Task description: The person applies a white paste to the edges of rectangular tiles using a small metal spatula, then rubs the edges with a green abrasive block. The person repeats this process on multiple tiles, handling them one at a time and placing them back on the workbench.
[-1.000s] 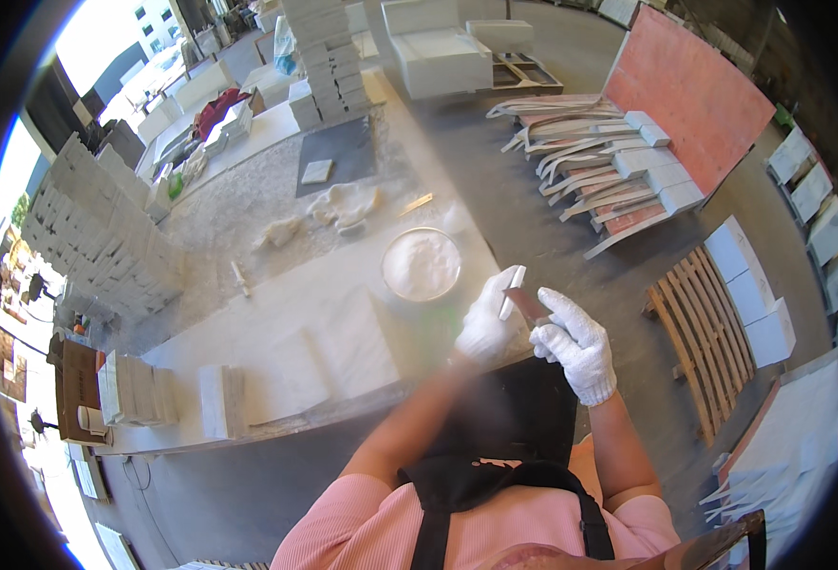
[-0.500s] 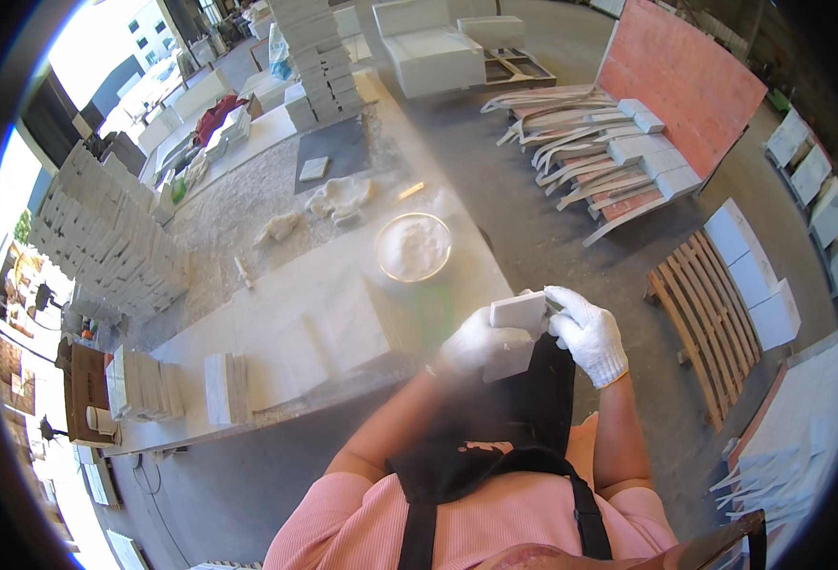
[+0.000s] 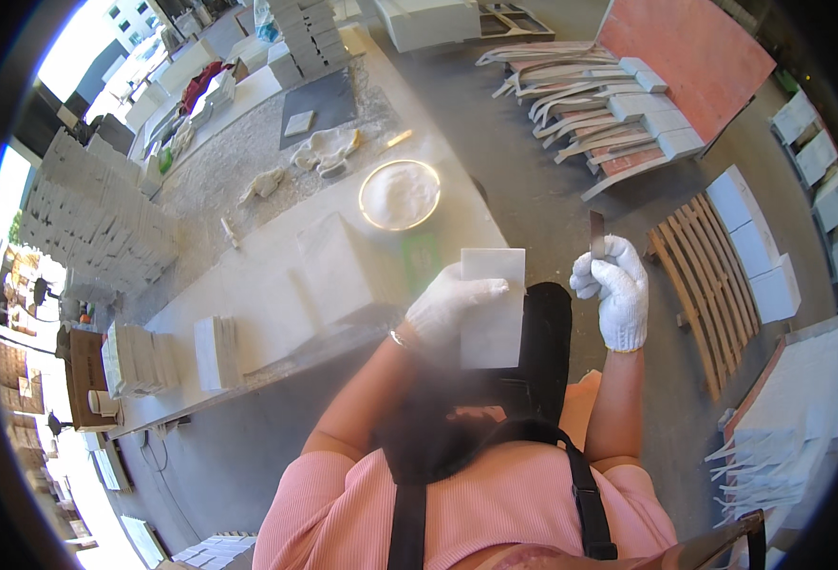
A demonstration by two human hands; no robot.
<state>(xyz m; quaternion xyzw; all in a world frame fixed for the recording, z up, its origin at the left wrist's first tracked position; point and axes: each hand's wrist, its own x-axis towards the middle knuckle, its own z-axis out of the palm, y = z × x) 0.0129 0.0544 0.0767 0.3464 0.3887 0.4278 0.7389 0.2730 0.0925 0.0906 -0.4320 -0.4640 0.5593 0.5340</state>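
A white rectangular tile point(image 3: 493, 328) stands upright in front of me, its broad face toward me. My left hand point(image 3: 445, 302), in a white knit glove, is closed on it, with the thumb across the face. Off to the right, apart from the tile, my right hand point(image 3: 620, 296) is gloved too. Its fingers pinch a small flat dark metal blade point(image 3: 597, 234) that points away from me. A round bowl of white powder point(image 3: 400, 193) rests on the worktable point(image 3: 466, 217), beyond my left hand.
White tiles stand in short stacks point(image 3: 216, 353) on the table's near left part, with a tall stack point(image 3: 96, 209) behind. Crumpled gloves point(image 3: 327, 150) lie on the dusty surface. To the right are a wooden pallet point(image 3: 708, 285) and a red-backed rack point(image 3: 689, 71) of white pieces.
My hands have moved apart. The right hand has gone right with the blade, now plainly in sight. In my left hand, the tile has been turned upright with its face toward me.
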